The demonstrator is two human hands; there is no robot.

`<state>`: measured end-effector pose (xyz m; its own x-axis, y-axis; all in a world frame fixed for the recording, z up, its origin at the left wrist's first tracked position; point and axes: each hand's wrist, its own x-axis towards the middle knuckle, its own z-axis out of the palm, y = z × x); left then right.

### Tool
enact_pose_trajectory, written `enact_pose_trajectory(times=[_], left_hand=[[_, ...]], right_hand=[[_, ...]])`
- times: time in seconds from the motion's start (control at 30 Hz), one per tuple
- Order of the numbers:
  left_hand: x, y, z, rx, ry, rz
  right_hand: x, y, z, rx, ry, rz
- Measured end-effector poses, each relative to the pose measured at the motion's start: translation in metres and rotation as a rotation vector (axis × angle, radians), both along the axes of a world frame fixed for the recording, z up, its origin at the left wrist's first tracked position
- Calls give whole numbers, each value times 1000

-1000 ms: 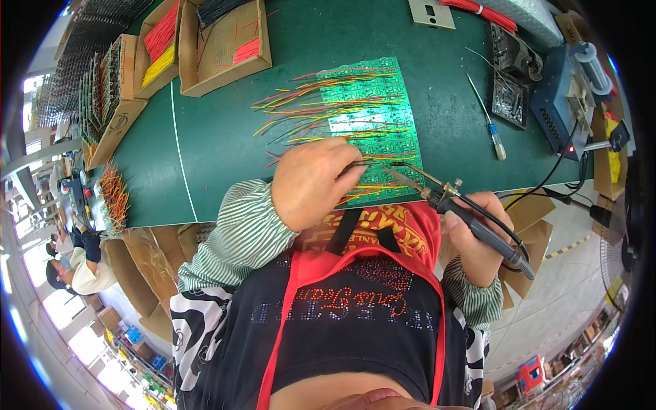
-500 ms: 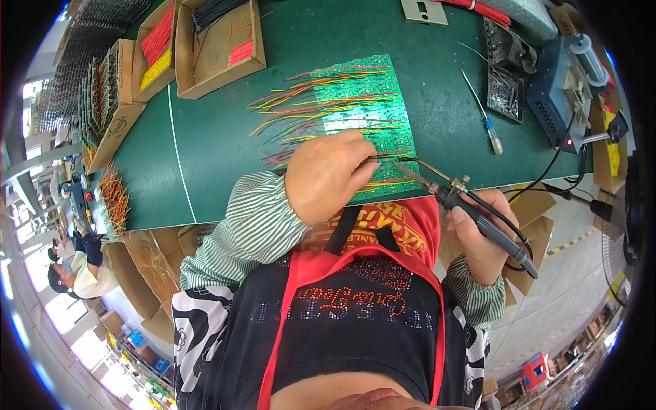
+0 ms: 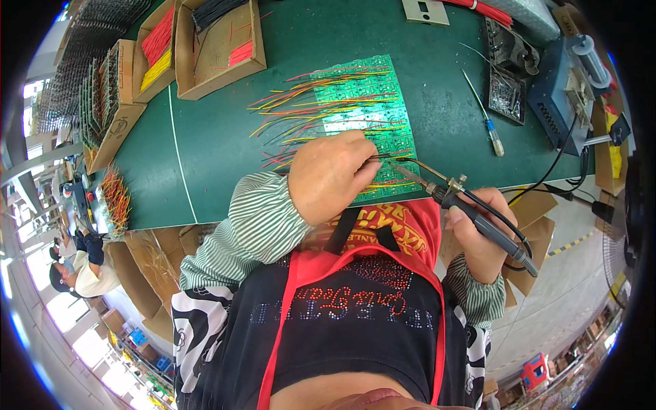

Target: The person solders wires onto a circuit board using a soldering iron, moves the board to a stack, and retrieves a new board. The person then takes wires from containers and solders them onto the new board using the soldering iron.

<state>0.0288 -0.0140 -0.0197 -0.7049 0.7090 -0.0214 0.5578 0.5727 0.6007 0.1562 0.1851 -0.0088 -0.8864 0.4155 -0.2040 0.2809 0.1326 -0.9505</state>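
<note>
Green work table (image 3: 212, 143) is being used as support; the circuit-board panel (image 3: 371, 117) is being borne flat beside its front edge. Handling, by judgement: the panel is being rated light and stiff, its wire joints likely fragile, so a hold by the right rim is being favoured over any pull on strands. Red and yellow wires (image 3: 345, 104), trailing leftward off the panel, are being judged soft, springy and easily snagged. Soldering iron (image 3: 488, 229) is being held by its dark handle in the right hand (image 3: 478, 247), fingers wrapped round; its tip is being treated as hot. Contact between tip and panel cannot be told. By the left hand (image 3: 331, 171), thumb and fingertips pinched together over the panel, a dark strand (image 3: 380, 157) is apparently being gripped; whether wire or tool cannot be told. Room, widest first: on the left, bare tabletop is being offered beyond the wire ends; on the right, a narrower strip is being bounded by the screwdriver (image 3: 493, 137); in front, almost no margin is being left before the table's edge
</note>
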Motion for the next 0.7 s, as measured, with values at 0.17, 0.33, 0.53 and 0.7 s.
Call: enact_pose_trajectory(times=[0.17, 0.33, 0.53, 0.7], left_hand=[[0, -1, 0, 8, -1, -3], [0, -2, 0, 26, 7, -15], [-21, -23, 29, 19, 304, 192], [-12, -5, 26, -31, 231, -8]], right_hand=[[3, 2, 5, -38, 12, -28], [5, 5, 7, -48, 24, -53], [9, 11, 4, -9, 21, -28], [9, 12, 4, -40, 29, -62]])
